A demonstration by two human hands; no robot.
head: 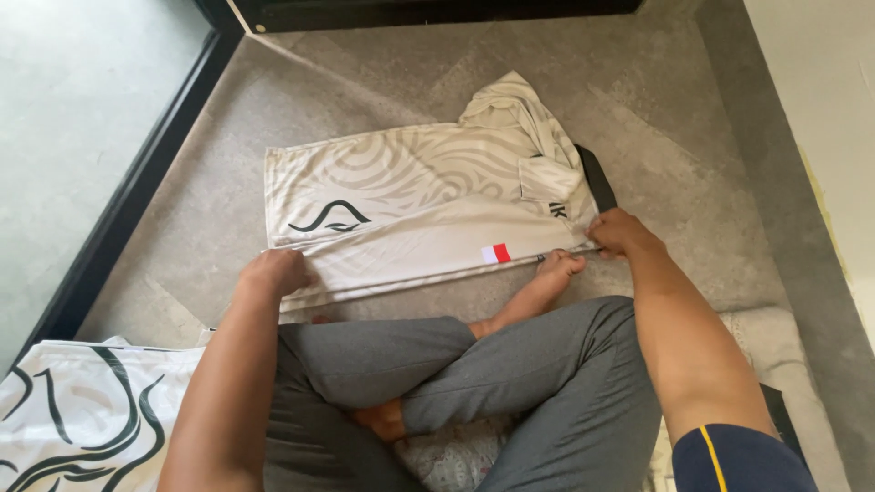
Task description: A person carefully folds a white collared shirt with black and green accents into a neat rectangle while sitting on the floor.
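Head view: left hand (273, 271) and right hand (618, 231) fingers pinching cream jersey (410, 214) hem on floor (684, 137); uneven pull risks crooked fold.

Grey mottled floor (693, 118) meets a black door frame (128, 196) and pale wall (820, 82).

**What the person wears**

Grey trousers (510, 383) of smooth fabric cover both legs, ending at the ankles; the feet are bare. The right arm shows a dark navy short sleeve (738, 460) with a thin yellow stripe running along it. Both forearms are uncovered, and neither hand nor wrist carries anything worn.
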